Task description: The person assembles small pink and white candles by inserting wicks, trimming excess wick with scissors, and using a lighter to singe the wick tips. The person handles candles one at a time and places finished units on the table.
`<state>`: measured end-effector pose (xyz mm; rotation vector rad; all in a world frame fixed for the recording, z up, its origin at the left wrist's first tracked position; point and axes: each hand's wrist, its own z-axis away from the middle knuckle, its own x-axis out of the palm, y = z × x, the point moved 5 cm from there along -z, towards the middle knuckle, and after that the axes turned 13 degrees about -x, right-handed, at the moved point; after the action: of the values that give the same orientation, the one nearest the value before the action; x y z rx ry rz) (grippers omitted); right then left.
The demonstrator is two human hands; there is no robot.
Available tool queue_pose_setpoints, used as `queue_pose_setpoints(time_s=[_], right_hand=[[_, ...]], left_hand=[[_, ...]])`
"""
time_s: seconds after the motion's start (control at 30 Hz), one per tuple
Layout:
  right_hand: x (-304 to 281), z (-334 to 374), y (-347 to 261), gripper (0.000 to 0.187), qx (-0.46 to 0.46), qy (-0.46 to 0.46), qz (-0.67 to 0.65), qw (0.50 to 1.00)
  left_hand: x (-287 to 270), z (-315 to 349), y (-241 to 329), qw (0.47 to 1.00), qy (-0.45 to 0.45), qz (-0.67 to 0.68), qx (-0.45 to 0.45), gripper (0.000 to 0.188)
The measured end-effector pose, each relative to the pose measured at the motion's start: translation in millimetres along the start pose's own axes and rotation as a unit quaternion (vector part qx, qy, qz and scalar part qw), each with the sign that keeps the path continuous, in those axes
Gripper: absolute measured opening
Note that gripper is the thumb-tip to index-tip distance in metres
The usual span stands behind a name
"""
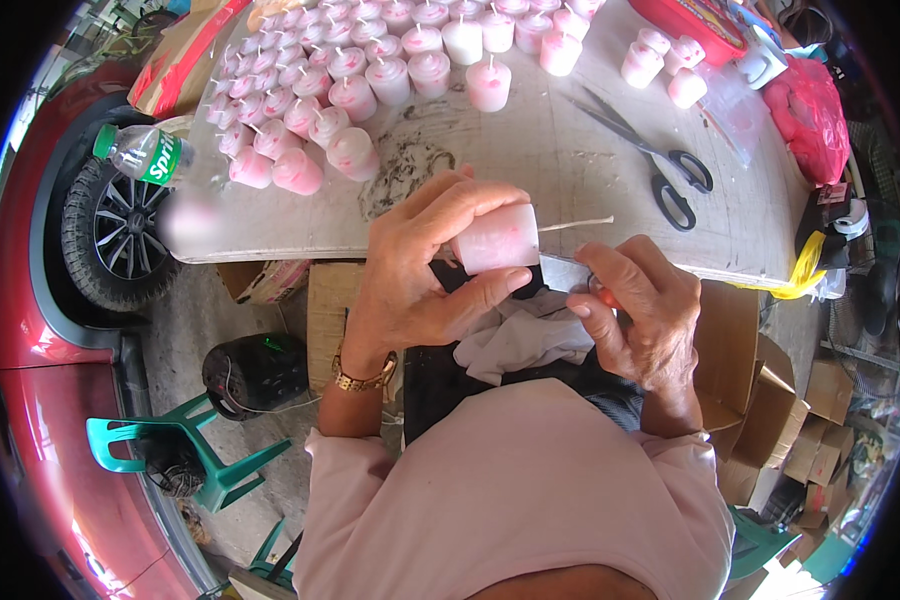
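My left hand point(410, 265) is closed around a pink-and-white candle point(498, 240) tipped on its side, its long wick point(577, 223) pointing right. Just right of the wick, my right hand point(645, 310) pinches a small orange-red object point(603, 291); the fingers cover most of it, so its kind is not clear. The two hands are apart, above my lap at the table's near edge. A grey cloth point(530, 335) lies on my lap beneath them. On the table beyond stand many similar candles point(352, 153) with upright wicks, and one point(489, 85) sits slightly apart.
Black-handled scissors point(660, 165) lie spread on the table point(560, 140). Several candles point(642, 62) are grouped far right, near a pink plastic bag point(810, 118). A green-capped bottle point(148, 155) is at the left edge. A red car point(50, 400), green stool point(185, 440) and cardboard boxes point(725, 350) surround me.
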<state>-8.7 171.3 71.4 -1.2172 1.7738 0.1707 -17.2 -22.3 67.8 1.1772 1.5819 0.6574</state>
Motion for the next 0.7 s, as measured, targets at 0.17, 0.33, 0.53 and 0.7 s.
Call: queue_pose_setpoints(time_s=[0.17,0.33,0.53,0.7], right_hand=[[3,-2,-2,0.032,0.004,-0.016,-0.009,1.000],[4,-2,-3,0.031,0.007,-0.026,-0.017,0.999],[5,-7,-5,0.029,-0.024,0.003,0.029,0.999],[5,-9,7,0.028,0.045,0.010,0.083,0.995]], left_hand=[[-1,3,-1,1.000,0.002,0.001,-0.011,0.042],[-3,4,-3,1.000,0.002,-0.029,0.009,0.044],[-3,7,-8,1.000,-0.003,-0.015,-0.016,0.046],[-8,15,-9,1.000,-0.006,0.001,-0.008,0.044]])
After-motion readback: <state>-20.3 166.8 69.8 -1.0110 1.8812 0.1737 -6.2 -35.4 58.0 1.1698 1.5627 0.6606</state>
